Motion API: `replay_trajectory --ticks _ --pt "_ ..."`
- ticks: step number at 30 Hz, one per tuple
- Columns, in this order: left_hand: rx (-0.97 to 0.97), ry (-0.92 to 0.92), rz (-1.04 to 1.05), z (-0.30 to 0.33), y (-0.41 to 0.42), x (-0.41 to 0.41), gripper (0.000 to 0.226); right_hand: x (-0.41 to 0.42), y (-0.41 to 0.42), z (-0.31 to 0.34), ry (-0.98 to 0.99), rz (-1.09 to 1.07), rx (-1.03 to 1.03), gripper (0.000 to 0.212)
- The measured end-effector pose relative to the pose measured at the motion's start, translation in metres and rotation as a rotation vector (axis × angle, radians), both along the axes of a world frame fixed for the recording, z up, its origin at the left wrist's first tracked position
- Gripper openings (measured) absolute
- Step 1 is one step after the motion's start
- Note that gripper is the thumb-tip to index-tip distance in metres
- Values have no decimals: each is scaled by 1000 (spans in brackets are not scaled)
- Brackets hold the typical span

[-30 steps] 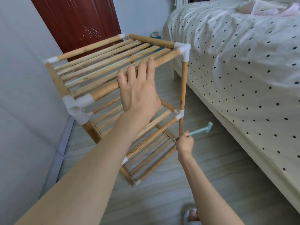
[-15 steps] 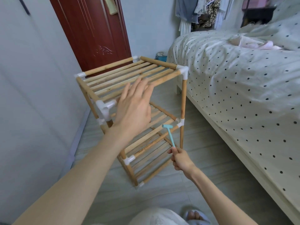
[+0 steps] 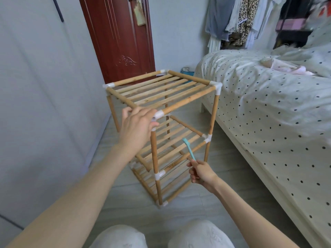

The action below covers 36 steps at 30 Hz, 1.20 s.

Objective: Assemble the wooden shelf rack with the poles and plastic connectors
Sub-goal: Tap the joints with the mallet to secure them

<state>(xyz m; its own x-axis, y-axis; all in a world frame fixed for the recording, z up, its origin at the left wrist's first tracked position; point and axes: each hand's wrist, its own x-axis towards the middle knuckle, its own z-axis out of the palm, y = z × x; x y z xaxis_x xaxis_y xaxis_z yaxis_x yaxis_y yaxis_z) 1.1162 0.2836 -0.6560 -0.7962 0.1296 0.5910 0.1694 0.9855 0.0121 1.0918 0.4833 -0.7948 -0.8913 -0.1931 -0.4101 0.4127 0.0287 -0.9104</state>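
The rack (image 3: 161,133) stands upright on the floor (image 3: 223,203), left of the bed (image 3: 268,108). Her left hand (image 3: 138,127) grips its near top corner connector (image 3: 158,114); her right hand (image 3: 201,171) pinches a small teal mallet (image 3: 189,149). Best brace that corner firmly, then tap each joint squarely.

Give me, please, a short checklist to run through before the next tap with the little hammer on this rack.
1. Rack upright on the floor: ok.
2. Left hand steadies the near top corner, gripping by the white connector: ok.
3. Right hand holds the small teal hammer, head up: ok.
4. All top-corner connectors present: ok, four show.
5. Near top joint fully seated: cannot tell, the hand covers part of it.
6. Bottom joints seated: cannot tell, too blurred.
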Motion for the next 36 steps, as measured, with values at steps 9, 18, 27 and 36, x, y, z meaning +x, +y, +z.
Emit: replay_trajectory --ticks 9,18,27,36 --pt "-35 -4 -3 0 94 -63 43 -3 31 -41 26 -342 -45 20" --pt "-156 62 -219 -34 109 -81 57 6 66 -97 -117 -546 -107 27" --pt "-144 24 -181 -30 145 -102 65 6 40 -107 -72 -579 -187 27" --pt "-143 0 -176 -26 146 -98 70 3 25 -106 -68 -685 -183 28"
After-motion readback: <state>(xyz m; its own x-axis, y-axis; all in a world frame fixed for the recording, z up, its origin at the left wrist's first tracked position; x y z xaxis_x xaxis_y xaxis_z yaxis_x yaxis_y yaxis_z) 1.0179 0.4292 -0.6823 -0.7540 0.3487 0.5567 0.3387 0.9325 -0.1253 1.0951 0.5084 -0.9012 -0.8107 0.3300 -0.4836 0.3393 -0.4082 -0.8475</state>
